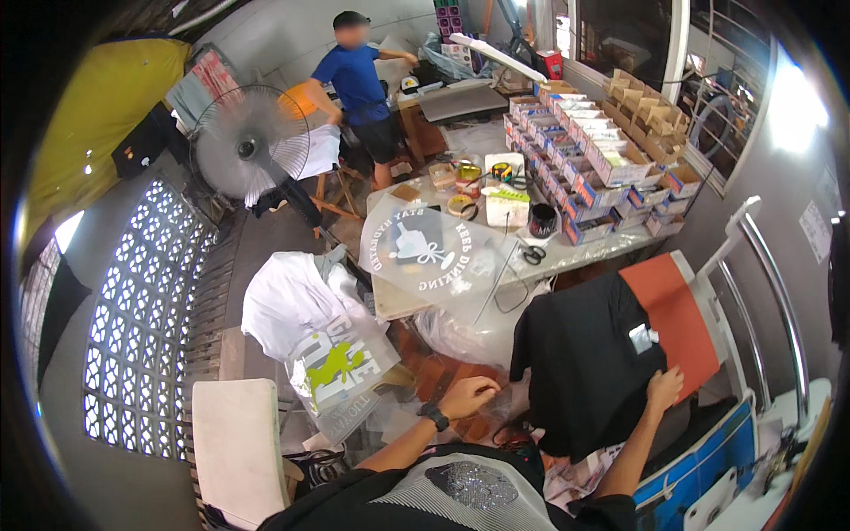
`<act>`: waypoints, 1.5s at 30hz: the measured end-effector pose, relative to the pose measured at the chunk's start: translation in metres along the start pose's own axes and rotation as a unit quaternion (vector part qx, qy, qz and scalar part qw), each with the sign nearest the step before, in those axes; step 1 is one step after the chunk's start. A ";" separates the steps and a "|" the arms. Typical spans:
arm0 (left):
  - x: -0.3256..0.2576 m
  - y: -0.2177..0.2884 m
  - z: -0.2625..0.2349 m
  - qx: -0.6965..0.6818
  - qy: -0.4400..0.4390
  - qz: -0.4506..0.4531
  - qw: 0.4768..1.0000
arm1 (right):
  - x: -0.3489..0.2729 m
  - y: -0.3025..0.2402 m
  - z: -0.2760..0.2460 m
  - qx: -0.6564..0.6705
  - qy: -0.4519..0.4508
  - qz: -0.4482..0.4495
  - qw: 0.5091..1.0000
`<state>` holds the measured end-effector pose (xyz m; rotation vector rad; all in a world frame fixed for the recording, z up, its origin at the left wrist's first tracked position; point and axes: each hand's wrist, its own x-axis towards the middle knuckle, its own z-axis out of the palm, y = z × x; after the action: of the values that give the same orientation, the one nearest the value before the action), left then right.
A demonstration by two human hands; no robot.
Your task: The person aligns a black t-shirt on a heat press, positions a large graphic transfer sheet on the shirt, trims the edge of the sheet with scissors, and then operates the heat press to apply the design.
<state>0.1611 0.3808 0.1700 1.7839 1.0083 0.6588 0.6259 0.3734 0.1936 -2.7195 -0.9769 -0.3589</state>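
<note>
shirt [584, 354] on press platen [686, 327] | table [567, 252] behind it | fan [246, 146] far left, behind

Garment-printing workshop: heat press [708, 301], transfer films [425, 248], stacked boxes [584, 150].

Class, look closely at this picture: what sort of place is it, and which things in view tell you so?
Probably a small garment-printing workshop. A black shirt lies over the press platen under the right hand, a clear transfer film with a white design rests on the worktable, and a printed white shirt hangs nearby.
</note>
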 end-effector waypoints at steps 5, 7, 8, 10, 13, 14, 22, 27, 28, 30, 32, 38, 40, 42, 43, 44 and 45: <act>0.135 0.091 0.035 0.023 -0.111 0.157 0.981 | -0.002 0.008 0.000 0.021 -0.092 0.050 0.994; 0.193 0.126 0.060 0.031 -0.142 0.220 0.965 | -0.007 0.017 -0.001 0.090 -0.075 0.012 0.993; 0.221 0.140 0.077 0.039 -0.154 0.253 0.954 | -0.010 0.017 -0.003 0.196 -0.069 -0.018 0.978; 0.274 0.153 0.121 0.059 -0.115 0.319 0.939 | -0.025 0.024 -0.012 0.383 -0.055 -0.069 0.920; 0.327 0.165 0.190 0.124 -0.147 0.335 0.922 | -0.054 0.012 -0.046 0.395 -0.119 -0.122 0.902; 0.340 0.159 0.210 0.176 -0.168 0.330 0.912 | -0.062 0.008 -0.045 0.365 -0.143 -0.155 0.907; 0.338 0.124 0.255 0.375 -0.224 0.326 0.838 | -0.093 -0.021 -0.047 0.278 -0.155 -0.021 0.948; 0.367 0.101 0.185 0.154 -0.351 0.308 0.871 | -0.075 -0.029 -0.041 0.305 -0.120 0.052 0.943; 0.372 0.104 0.165 0.067 -0.374 0.309 0.872 | -0.072 -0.027 -0.037 0.301 -0.098 0.066 0.946; 0.387 0.106 0.116 -0.126 -0.196 0.313 0.921 | -0.067 -0.015 -0.028 0.295 -0.055 0.094 0.949; 0.398 0.085 0.058 -0.121 0.021 0.194 0.973 | -0.059 -0.015 -0.031 0.261 -0.034 0.118 0.957; 0.453 -0.090 0.026 -0.175 0.309 -0.188 0.916 | -0.024 0.003 -0.028 0.208 0.010 0.144 0.967; 0.464 -0.118 0.021 -0.360 0.322 -0.235 0.844 | -0.001 -0.027 -0.035 0.234 0.012 0.094 0.968; 0.461 -0.114 0.025 -0.231 0.322 -0.194 0.898 | 0.005 -0.031 -0.040 0.221 -0.065 0.138 0.963; 0.452 -0.113 0.029 -0.135 0.361 -0.154 0.910 | 0.006 -0.028 -0.037 0.220 -0.053 0.112 0.968; 0.433 -0.112 0.034 -0.040 0.396 -0.108 0.911 | 0.002 -0.022 -0.031 0.217 -0.042 0.087 0.971; 0.409 -0.101 0.034 0.007 0.352 -0.048 0.935 | -0.004 -0.016 -0.031 0.218 -0.036 0.088 0.971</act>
<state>0.3634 0.7368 0.0646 1.5093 1.5591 1.2784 0.6082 0.3743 0.2235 -2.4007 -0.7208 -0.0078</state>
